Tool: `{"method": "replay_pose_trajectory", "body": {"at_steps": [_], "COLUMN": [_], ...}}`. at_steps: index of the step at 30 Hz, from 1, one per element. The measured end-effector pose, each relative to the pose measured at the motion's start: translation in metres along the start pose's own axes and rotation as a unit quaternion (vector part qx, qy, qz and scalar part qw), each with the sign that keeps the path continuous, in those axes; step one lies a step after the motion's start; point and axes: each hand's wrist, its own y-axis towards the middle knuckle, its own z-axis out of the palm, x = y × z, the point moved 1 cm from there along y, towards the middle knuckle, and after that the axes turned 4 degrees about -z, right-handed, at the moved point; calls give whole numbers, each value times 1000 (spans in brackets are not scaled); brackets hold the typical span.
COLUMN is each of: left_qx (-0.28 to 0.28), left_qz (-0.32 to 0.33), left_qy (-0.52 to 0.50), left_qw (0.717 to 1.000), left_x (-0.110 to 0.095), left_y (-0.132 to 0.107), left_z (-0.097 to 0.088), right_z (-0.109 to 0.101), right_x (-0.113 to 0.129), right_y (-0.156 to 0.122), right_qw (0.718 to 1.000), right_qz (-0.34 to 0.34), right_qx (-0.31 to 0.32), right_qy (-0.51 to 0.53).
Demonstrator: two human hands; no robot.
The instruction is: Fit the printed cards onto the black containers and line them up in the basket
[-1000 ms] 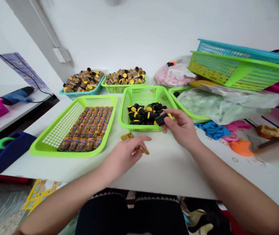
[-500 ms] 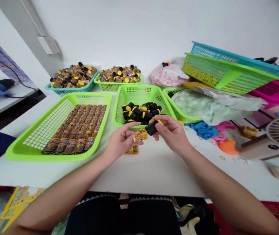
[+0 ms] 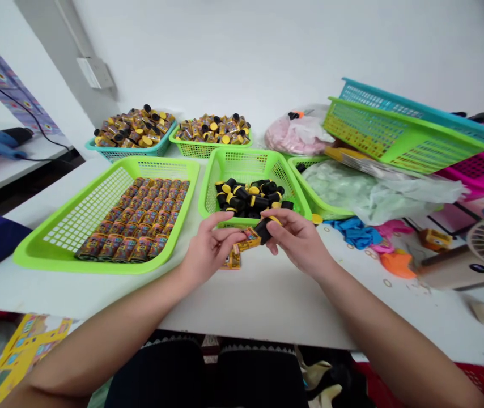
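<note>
My left hand [image 3: 210, 249] pinches a small orange printed label sleeve [image 3: 249, 240] between thumb and fingers. In my right hand [image 3: 299, 239] is a small black canister [image 3: 263, 229] with a yellow cap, tilted toward the left. The sleeve's right end meets the canister; whether it goes around it I cannot tell. Below them, more printed sleeves [image 3: 232, 261] lie on the white table, partly covered by my left hand. Just behind my hands stands a green basket [image 3: 205, 199] of loose black canisters with yellow caps [image 3: 242, 198].
To the left, a green basket [image 3: 93, 266] holds rows of labelled canisters [image 3: 140, 224]. A blue basket [image 3: 129, 152] and another green basket [image 3: 203, 149] of mixed canisters sit behind. Tilted stacked baskets [image 3: 395, 133], plastic bags [image 3: 352, 190], balloons [image 3: 356, 232] and a fan [image 3: 458, 263] occupy the right.
The sleeve and the canister have come together, where a slight gap was before. The whole view has shifted slightly, with the baskets a little further right.
</note>
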Motion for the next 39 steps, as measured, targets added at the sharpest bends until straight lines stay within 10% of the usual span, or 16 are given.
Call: {"method": "replay_pose_trajectory", "body": {"at_steps": [11, 26, 34, 39], "left_qx": [86, 46, 122, 122], "left_qz": [-282, -6, -204, -187], "left_qy": [-254, -23, -146, -64], "left_qw": [921, 999, 960, 973], "left_x": [-8, -6, -14, -9], "left_y": [10, 4, 10, 4], "left_z": [3, -2, -2, -6], "right_z": [0, 9, 9, 15], "right_x": [2, 12, 12, 13], "right_y": [-2, -12, -12, -12], "right_qw": [979, 914, 880, 883], "right_qz": [-138, -270, -364, -321], "right_qx": [56, 65, 61, 98], "right_qy": [-139, -296, -300, -329]}}
